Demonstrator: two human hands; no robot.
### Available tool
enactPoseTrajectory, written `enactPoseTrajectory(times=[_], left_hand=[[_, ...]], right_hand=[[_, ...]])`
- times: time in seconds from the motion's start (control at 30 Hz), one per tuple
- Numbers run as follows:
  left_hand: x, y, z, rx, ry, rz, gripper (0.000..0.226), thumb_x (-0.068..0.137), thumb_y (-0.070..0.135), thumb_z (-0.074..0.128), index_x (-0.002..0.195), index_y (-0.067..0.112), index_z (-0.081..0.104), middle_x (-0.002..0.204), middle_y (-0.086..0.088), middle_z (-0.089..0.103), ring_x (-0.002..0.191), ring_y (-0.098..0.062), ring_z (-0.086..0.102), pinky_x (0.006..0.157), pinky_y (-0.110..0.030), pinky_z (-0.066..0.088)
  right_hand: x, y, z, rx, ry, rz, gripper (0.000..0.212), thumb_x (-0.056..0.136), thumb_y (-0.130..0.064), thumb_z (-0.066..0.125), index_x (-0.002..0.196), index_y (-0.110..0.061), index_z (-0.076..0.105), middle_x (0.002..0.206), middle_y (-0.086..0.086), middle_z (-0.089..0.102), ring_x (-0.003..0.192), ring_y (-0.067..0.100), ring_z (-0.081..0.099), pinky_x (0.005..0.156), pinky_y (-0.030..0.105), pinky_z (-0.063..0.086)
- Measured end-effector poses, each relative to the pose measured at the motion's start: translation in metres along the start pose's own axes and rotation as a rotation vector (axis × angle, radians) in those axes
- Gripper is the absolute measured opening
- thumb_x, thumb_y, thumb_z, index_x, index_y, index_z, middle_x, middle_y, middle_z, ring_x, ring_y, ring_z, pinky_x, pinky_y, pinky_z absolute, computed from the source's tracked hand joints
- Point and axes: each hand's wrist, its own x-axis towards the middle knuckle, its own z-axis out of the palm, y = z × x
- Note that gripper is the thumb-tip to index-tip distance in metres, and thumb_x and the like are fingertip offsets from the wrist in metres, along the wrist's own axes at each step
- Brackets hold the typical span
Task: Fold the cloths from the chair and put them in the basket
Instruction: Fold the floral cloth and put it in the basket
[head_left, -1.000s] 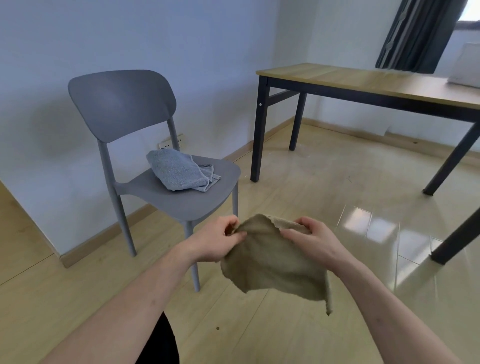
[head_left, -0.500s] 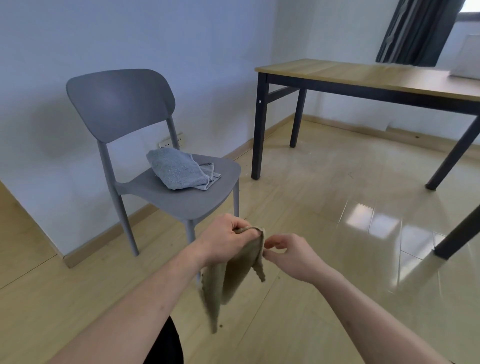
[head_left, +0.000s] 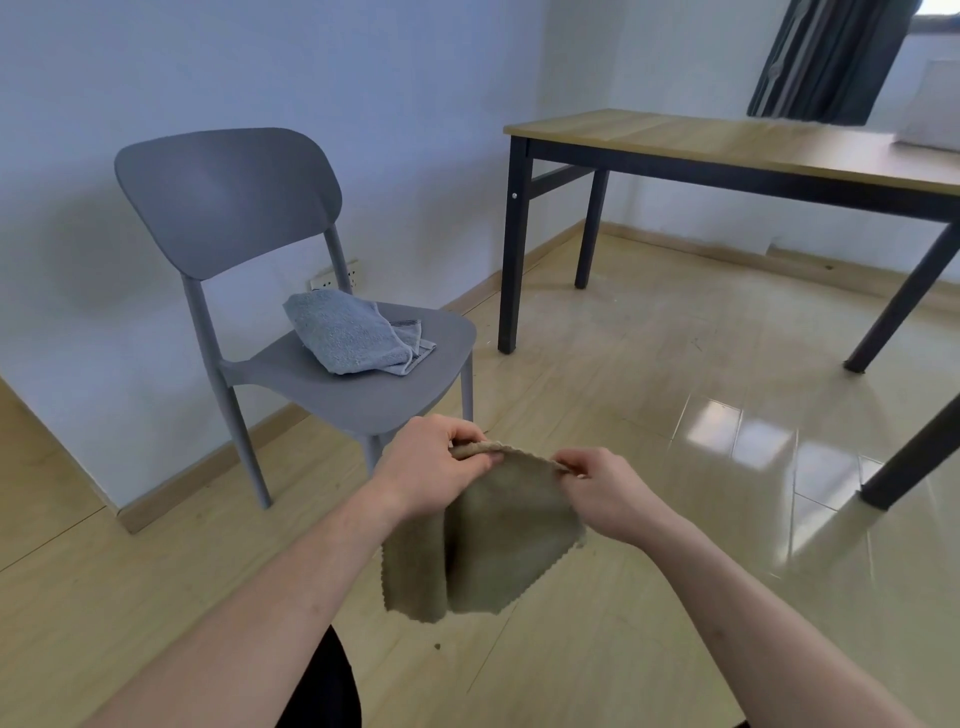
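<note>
A tan cloth (head_left: 488, 540) hangs doubled over in the air in front of me, low in the view. My left hand (head_left: 434, 467) grips its top edge at the left end. My right hand (head_left: 602, 486) pinches the same edge at the right end, so the fold line runs between my hands. Behind them stands a grey chair (head_left: 363, 395) against the wall. A crumpled grey-blue towel (head_left: 348, 332) lies on its seat. No basket is in view.
A wooden table (head_left: 727, 145) with black legs stands at the back right, with a white object (head_left: 935, 124) on its far end. One black table leg (head_left: 914, 462) slants down at the right. Dark curtains (head_left: 821, 57) hang behind. The floor is glossy tile.
A second ago the cloth was spread between both hands. Then my hands came together and it hung in a narrow bunch. Now my right hand has moved right, spreading the doubled cloth.
</note>
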Motion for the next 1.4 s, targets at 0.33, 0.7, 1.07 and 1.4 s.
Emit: enactPoseTrajectory(times=[0.33,0.7,1.07,1.4], left_hand=[[0.012,-0.037,0.015,0.247,-0.066,-0.148,0.028,0.084,0.053,0.073,0.071,0.028,0.068,0.067,0.009,0.065,0.069,-0.012,0.061,0.063,-0.034,0.051],[0.055,-0.033,0.077,0.314,-0.078,-0.099,0.021,0.088,0.045,0.073,0.075,0.029,0.069,0.072,0.012,0.063,0.073,-0.016,0.061,0.065,-0.036,0.054],[0.052,-0.041,0.118,0.144,-0.249,-0.057,0.012,0.089,0.044,0.074,0.084,0.033,0.076,0.082,0.016,0.069,0.081,-0.010,0.063,0.070,-0.026,0.050],[0.045,-0.058,0.124,0.179,-0.609,-0.181,0.025,0.090,0.048,0.071,0.086,0.024,0.076,0.091,0.000,0.074,0.079,-0.012,0.061,0.067,-0.027,0.049]], right_hand=[[0.013,0.046,-0.021,-0.069,0.087,0.113,0.020,0.101,-0.030,0.056,0.102,-0.025,0.075,0.100,-0.004,0.073,0.090,0.015,0.067,0.072,0.024,0.049],[0.039,0.111,-0.045,-0.275,0.202,0.248,0.024,0.098,-0.033,0.057,0.081,-0.027,0.073,0.080,-0.003,0.074,0.083,0.023,0.070,0.079,0.042,0.061],[0.008,0.170,-0.057,-0.360,0.070,0.170,0.034,0.082,-0.003,0.051,0.095,-0.028,0.070,0.098,-0.005,0.071,0.085,0.017,0.063,0.076,0.033,0.053],[-0.007,0.201,-0.039,-0.290,-0.007,0.257,0.020,0.088,-0.016,0.055,0.097,-0.022,0.072,0.088,-0.004,0.069,0.081,0.015,0.061,0.058,0.021,0.040]])
